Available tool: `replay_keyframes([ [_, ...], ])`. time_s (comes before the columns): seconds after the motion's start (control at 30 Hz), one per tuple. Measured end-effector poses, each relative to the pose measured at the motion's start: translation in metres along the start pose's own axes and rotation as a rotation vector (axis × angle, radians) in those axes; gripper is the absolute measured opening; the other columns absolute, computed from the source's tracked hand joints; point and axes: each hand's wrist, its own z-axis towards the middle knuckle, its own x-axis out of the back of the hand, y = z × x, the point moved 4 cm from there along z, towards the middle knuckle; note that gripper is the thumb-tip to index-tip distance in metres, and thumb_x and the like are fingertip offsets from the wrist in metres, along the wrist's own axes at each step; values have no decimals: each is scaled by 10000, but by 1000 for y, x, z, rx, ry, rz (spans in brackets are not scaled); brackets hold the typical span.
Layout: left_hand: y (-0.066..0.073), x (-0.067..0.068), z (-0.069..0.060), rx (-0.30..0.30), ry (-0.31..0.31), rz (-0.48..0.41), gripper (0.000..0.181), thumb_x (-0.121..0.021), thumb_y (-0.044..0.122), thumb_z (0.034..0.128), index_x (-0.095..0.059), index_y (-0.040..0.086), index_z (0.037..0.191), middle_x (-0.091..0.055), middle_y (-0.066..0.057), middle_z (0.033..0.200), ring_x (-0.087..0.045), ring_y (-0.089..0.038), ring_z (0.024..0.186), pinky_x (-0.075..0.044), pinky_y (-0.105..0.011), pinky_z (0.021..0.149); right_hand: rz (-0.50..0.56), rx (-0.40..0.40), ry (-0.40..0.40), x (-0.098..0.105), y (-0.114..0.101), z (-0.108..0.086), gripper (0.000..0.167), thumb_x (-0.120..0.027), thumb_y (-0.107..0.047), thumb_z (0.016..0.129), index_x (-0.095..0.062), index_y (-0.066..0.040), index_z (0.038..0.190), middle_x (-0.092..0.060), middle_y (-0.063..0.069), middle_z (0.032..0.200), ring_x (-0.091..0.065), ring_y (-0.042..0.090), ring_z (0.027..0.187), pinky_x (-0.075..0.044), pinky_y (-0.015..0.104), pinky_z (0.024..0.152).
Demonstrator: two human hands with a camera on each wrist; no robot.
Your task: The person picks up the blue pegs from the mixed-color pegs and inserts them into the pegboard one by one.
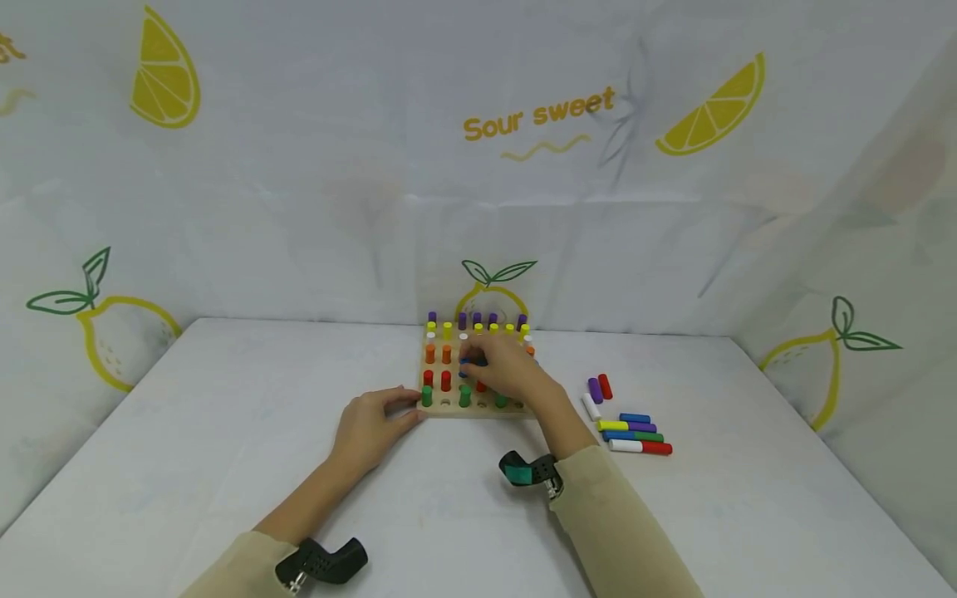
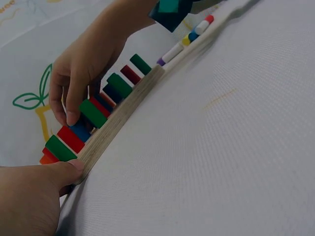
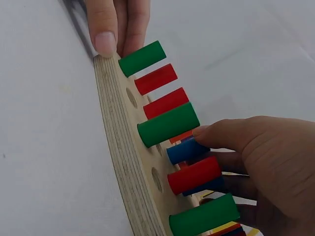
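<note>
A wooden pegboard (image 1: 473, 414) stands at the middle back of the table, with rows of purple, yellow, white, orange, red and green pegs in it. My right hand (image 1: 512, 365) is over the board and pinches a blue peg (image 3: 184, 151) between thumb and fingers, just behind the front green peg (image 3: 169, 124). How deep that peg sits in its hole is hidden. At the board's front left corner, my left hand (image 1: 370, 428) holds the edge, its thumb (image 3: 104, 42) on the front side. Several holes show in the front row.
Right of the board lies a loose group of pegs: a red peg (image 1: 606, 386), a purple peg (image 1: 595, 390), a white peg (image 1: 591, 406) and several others, some end to end. A white cloth with lemon prints (image 1: 314, 249) hangs behind the table (image 1: 224, 399).
</note>
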Motion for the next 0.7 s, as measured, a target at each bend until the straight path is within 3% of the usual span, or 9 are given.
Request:
replay_keyframes([
  [0.13,0,0,-1,-2,3,0,323,-800,268,870,-763,144,1166,-753,-71,1217,-628,-294,1297,-484,-517,1105,-46,-18,-10,5,-5,-4,140,-689,-261,972,-719,-172,1076,-739,-26,1043,-642,124,944,-568,337,895],
  [0.33,1,-3,1,-15,2,-7,328,-799,278,871,-759,151,1171,-759,-56,1204,-620,-289,1309,-474,-516,1116,-49,-32,21,28,-7,-21,228,-664,-249,987,-718,-131,1175,-747,23,1099,-672,180,1030,-586,389,927],
  [0.53,2,-3,1,-9,-5,6,326,-790,274,879,-756,155,1181,-750,-69,1225,-616,-300,1310,-468,-537,1114,-60,8,26,51,-2,-45,217,-667,-233,984,-721,-108,1153,-754,29,1061,-687,185,1003,-602,384,880],
  [0.7,-1,-1,-1,-4,3,20,327,-789,268,880,-756,153,1184,-753,-71,1218,-618,-306,1307,-471,-547,1107,-94,31,30,67,10,-64,196,-665,-222,985,-725,-102,1128,-752,23,1062,-692,197,1031,-587,446,941],
])
